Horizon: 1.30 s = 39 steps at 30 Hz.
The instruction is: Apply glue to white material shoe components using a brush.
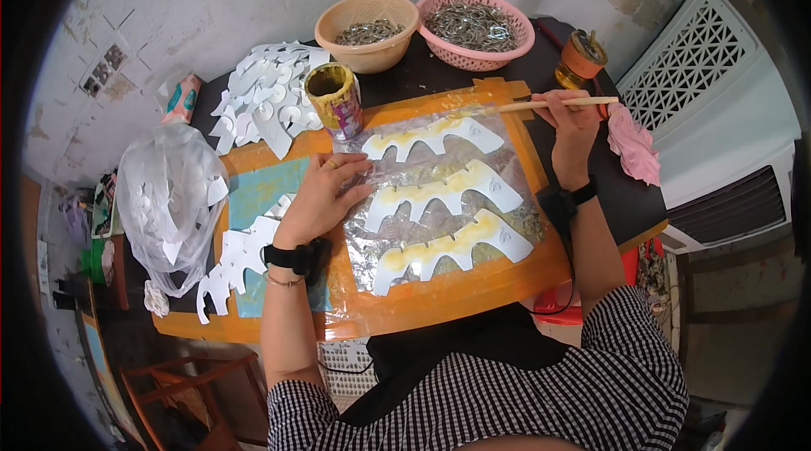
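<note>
My right hand is closed around the pale wooden handle of a brush, whose tip end points left over the farthest of three white scalloped pieces. Yellowish smears cover much of these pieces. They lie in rows on a clear plastic sheet, the middle piece and the nearest piece below the first. My left hand rests palm down at the sheet's left edge, fingers spread and apparently holding nothing. A yellow-crusted can stands just beyond it.
More scalloped white pieces lie on a blue patch at left. Behind are a heap of white cutouts, a filled plastic bag, a beige basket and a pink basket of metal parts. A jar and pink cloth sit right.
</note>
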Available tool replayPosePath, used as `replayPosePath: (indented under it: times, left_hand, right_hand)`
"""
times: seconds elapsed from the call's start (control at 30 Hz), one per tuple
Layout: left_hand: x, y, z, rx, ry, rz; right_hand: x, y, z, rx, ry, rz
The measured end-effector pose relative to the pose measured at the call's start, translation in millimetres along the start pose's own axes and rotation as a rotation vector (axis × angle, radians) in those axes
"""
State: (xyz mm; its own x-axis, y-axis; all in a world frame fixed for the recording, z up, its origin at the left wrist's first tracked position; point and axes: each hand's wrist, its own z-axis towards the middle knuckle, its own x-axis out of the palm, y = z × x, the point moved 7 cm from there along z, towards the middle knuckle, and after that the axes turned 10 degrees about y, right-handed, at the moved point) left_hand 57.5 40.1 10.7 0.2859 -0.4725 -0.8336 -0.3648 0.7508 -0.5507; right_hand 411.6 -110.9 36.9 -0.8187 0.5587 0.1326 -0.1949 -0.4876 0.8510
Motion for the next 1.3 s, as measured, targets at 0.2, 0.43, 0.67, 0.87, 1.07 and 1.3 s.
replayPosePath:
  times: [0.2,0.43,0.67,0.87,1.07,1.3]
  left_hand:
    - [0.1,0.1,0.2,-0.024,0.007,-0.008]
    - [-0.2,1.5,-0.2,-0.018,0.008,-0.001]
    - [1.7,2.3,-0.6,-0.048,0.037,-0.036]
    - [-0.2,-0.9,0.0,-0.042,0.04,-0.022]
    - [-1.5,-3.4,1.4,-0.052,0.042,-0.032]
    - [-0.4,-1.7,-0.2,-0.055,0.032,-0.052]
  right_hand:
    - [3.0,2.2,1.0,-0.011,0.011,-0.006]
    - [2.6,10.1,2.3,-0.035,0.042,-0.027]
    - [-8.5,22.3,4.1,-0.078,0.113,-0.076]
    - [-1.3,15.8,1.9,-0.078,0.162,0.015]
    - [2.5,9.8,3.2,-0.094,0.152,0.005]
    - [7.3,11.4,4.2,-0.066,0.263,0.004]
